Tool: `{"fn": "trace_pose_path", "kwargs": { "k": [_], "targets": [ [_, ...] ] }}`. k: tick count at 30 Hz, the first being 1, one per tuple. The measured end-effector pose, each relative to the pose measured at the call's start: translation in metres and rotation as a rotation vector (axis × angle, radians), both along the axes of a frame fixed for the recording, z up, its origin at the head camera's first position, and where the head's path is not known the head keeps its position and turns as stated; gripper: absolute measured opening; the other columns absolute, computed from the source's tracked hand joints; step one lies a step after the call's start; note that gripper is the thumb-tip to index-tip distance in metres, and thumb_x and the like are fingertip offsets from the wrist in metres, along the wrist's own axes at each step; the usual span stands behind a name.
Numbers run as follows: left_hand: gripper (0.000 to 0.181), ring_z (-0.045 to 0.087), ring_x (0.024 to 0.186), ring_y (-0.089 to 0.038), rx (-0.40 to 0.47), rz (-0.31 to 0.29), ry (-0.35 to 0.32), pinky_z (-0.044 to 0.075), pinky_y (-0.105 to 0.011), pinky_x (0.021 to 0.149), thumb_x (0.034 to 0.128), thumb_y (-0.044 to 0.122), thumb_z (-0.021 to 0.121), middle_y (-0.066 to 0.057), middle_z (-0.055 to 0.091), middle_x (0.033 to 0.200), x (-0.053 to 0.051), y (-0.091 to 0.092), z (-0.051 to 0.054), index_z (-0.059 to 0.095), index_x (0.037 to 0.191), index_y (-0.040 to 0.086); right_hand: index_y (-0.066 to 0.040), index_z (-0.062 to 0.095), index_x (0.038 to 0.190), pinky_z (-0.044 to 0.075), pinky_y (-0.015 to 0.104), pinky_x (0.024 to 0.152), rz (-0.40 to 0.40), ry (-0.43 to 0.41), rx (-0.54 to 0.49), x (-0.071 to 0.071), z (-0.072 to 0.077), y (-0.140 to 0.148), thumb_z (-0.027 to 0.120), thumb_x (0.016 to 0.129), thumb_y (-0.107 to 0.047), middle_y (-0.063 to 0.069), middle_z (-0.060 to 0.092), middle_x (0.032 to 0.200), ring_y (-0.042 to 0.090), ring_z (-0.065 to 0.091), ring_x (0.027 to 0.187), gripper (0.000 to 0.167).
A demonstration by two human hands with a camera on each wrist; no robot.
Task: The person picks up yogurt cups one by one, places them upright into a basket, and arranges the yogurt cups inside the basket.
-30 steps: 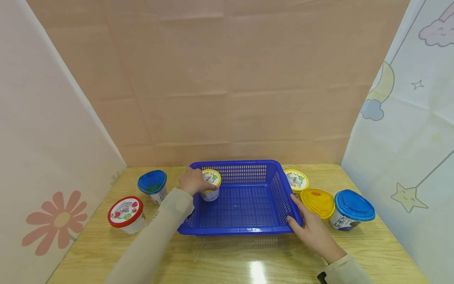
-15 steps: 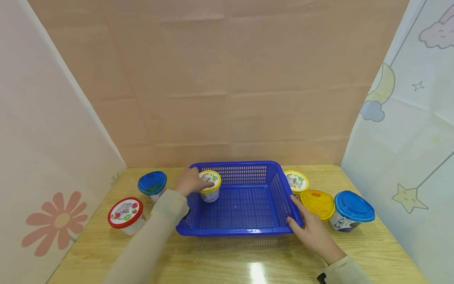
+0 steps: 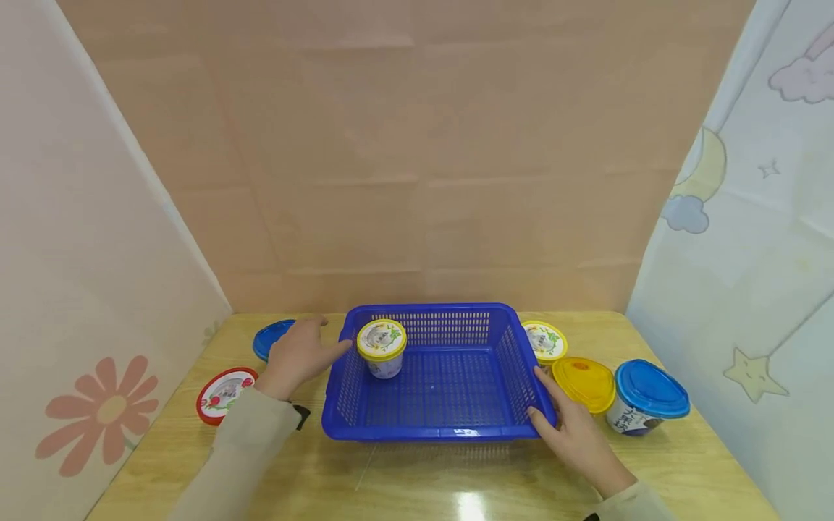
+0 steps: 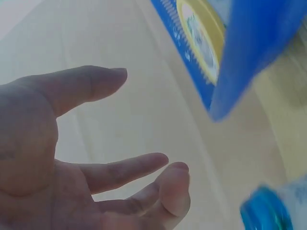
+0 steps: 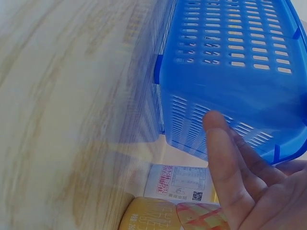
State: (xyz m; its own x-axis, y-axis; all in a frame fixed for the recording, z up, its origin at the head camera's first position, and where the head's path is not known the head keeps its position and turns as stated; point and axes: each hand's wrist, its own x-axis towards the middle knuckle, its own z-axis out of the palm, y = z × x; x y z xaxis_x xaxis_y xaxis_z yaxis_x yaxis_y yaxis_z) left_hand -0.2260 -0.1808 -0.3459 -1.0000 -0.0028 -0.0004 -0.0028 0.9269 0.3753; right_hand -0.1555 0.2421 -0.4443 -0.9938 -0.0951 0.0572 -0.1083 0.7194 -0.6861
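Note:
In the head view my left hand [image 3: 296, 359] hovers left of the blue plastic basket [image 3: 430, 434], thumb and fingers spread, holding nothing. A lidded tub [image 3: 382, 341] with a yellow rim stands inside the basket at its left. Behind my left hand are a blue-lidded tub [image 3: 268, 339] and a red-lidded tub [image 3: 224, 394], both partly hidden. The left wrist view shows the left hand [image 4: 100, 167] apart from the basket [image 4: 244, 57]. My right hand [image 3: 576, 438] grips the basket's right front corner; in the right wrist view its fingers [image 5: 220, 158] lie against the outer wall.
Right of the basket stand a yellow-rimmed tub [image 3: 546, 341], a yellow-lidded tub [image 3: 584, 383] and a large blue-lidded tub [image 3: 648, 394] on the wooden table [image 3: 391, 485]. A brown paper-like backdrop [image 3: 417, 181] rises behind, with patterned sheets on both sides.
My left hand has let go of the yellow-rimmed tub in the basket and moved left, out over the blue-lidded tub. The right hand stays on the basket's corner.

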Motion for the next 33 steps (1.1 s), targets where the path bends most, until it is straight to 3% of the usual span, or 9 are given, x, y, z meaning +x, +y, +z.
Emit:
{"fn": "trace_pose_path", "kwargs": {
  "k": [5, 10, 13, 17, 20, 24, 29, 33],
  "targets": [
    [0.069, 0.059, 0.113, -0.047, -0.009, 0.019, 0.115, 0.055, -0.056, 0.078, 0.0923, 0.045, 0.065, -0.034, 0.055, 0.131, 0.027, -0.024, -0.005, 0.053, 0.136, -0.007, -0.016, 0.027, 0.159, 0.053, 0.055, 0.093, -0.004, 0.009, -0.024, 0.003, -0.006, 0.000, 0.061, 0.099, -0.027, 0.030, 0.046, 0.147, 0.046, 0.057, 0.123, 0.070],
    [0.065, 0.065, 0.087, -0.038, 0.011, 0.078, 0.189, 0.052, -0.042, 0.053, 0.0912, 0.043, 0.067, -0.031, 0.062, 0.112, 0.052, -0.052, -0.021, 0.057, 0.130, -0.009, -0.017, 0.028, 0.159, 0.054, 0.054, 0.091, -0.002, 0.032, -0.026, 0.002, -0.007, -0.001, 0.061, 0.099, -0.026, 0.030, 0.048, 0.145, 0.046, 0.059, 0.121, 0.069],
    [0.063, 0.064, 0.079, -0.035, 0.006, 0.131, 0.212, 0.052, -0.041, 0.050, 0.0891, 0.040, 0.070, -0.032, 0.061, 0.107, 0.067, -0.071, -0.033, 0.058, 0.126, -0.010, -0.016, 0.029, 0.158, 0.055, 0.054, 0.090, -0.003, 0.033, -0.029, 0.003, -0.007, -0.004, 0.061, 0.098, -0.024, 0.031, 0.049, 0.143, 0.045, 0.060, 0.119, 0.069],
    [0.069, 0.058, 0.086, -0.046, -0.004, 0.220, 0.243, 0.052, -0.049, 0.056, 0.0858, 0.042, 0.074, -0.037, 0.054, 0.113, 0.081, -0.095, -0.046, 0.056, 0.126, -0.010, -0.016, 0.028, 0.159, 0.056, 0.052, 0.089, -0.002, 0.014, -0.044, 0.004, -0.008, -0.005, 0.061, 0.098, -0.023, 0.031, 0.049, 0.143, 0.044, 0.061, 0.118, 0.069],
    [0.083, 0.049, 0.100, -0.055, 0.002, 0.292, 0.209, 0.049, -0.061, 0.066, 0.0844, 0.051, 0.073, -0.040, 0.045, 0.120, 0.084, -0.110, -0.052, 0.048, 0.134, -0.011, -0.017, 0.027, 0.159, 0.056, 0.053, 0.089, -0.003, 0.014, -0.057, 0.005, -0.008, -0.004, 0.060, 0.099, -0.023, 0.032, 0.047, 0.144, 0.045, 0.060, 0.119, 0.069],
    [0.106, 0.035, 0.113, -0.060, 0.030, 0.355, 0.105, 0.043, -0.071, 0.081, 0.0829, 0.063, 0.069, -0.046, 0.034, 0.129, 0.082, -0.129, -0.060, 0.033, 0.143, -0.015, -0.019, 0.026, 0.159, 0.053, 0.057, 0.091, 0.002, 0.041, -0.055, 0.004, -0.008, -0.003, 0.058, 0.100, -0.024, 0.032, 0.043, 0.148, 0.049, 0.057, 0.122, 0.068],
    [0.121, 0.029, 0.120, -0.064, 0.092, 0.379, 0.014, 0.036, -0.075, 0.090, 0.0812, 0.067, 0.069, -0.051, 0.025, 0.137, 0.080, -0.144, -0.071, 0.015, 0.149, -0.017, -0.021, 0.022, 0.161, 0.050, 0.061, 0.093, 0.019, 0.057, -0.045, 0.001, -0.008, -0.001, 0.057, 0.101, -0.027, 0.032, 0.040, 0.150, 0.051, 0.054, 0.124, 0.070],
    [0.127, 0.028, 0.124, -0.063, 0.141, 0.392, 0.003, 0.033, -0.077, 0.095, 0.0797, 0.066, 0.072, -0.049, 0.023, 0.141, 0.077, -0.146, -0.082, 0.008, 0.151, -0.016, -0.021, 0.019, 0.161, 0.049, 0.062, 0.094, 0.031, 0.050, -0.057, -0.002, -0.007, 0.001, 0.058, 0.100, -0.024, 0.033, 0.042, 0.148, 0.050, 0.055, 0.123, 0.072]
  ]
}}
